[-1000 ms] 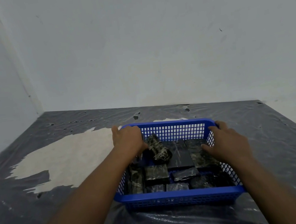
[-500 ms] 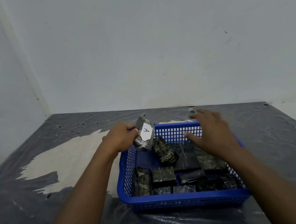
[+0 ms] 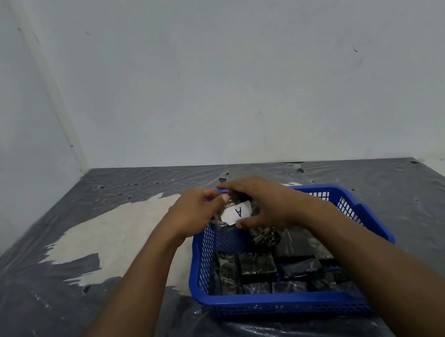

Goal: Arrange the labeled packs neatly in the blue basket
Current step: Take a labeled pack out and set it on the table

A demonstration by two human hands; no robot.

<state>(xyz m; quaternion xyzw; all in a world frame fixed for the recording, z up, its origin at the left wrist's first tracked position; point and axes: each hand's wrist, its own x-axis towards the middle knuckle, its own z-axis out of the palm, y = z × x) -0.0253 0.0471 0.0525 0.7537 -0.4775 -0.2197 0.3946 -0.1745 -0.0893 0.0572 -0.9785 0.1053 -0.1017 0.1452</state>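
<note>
From my remote feed: both of the person's hands meet just above the far left corner of the blue basket (image 3: 276,307), a little right of the frame's centre. The left hand (image 3: 193,216) and the right hand (image 3: 267,205) together grasp one dark plastic-wrapped pack (image 3: 236,209), fingers curled round it from either side. A white label (image 3: 236,213) on the pack faces the camera and bears a handwritten letter A. The pack is raised clear of the basket's contents, level with or slightly above the rim. Below it, inside the basket in the lower right of the frame, I see other dark packs (image 3: 257,262) lying mostly flat and side by side, with one mottled pack (image 3: 264,237) tilted against the far end, directly under the right hand. I cannot read any labels on these. The basket sits on a table covered with wrinkled grey plastic sheeting (image 3: 63,307), torn in the left centre of the frame to bare a pale patch (image 3: 116,236). Plain white walls (image 3: 229,66) fill the upper half, meeting in a corner at upper left
</note>
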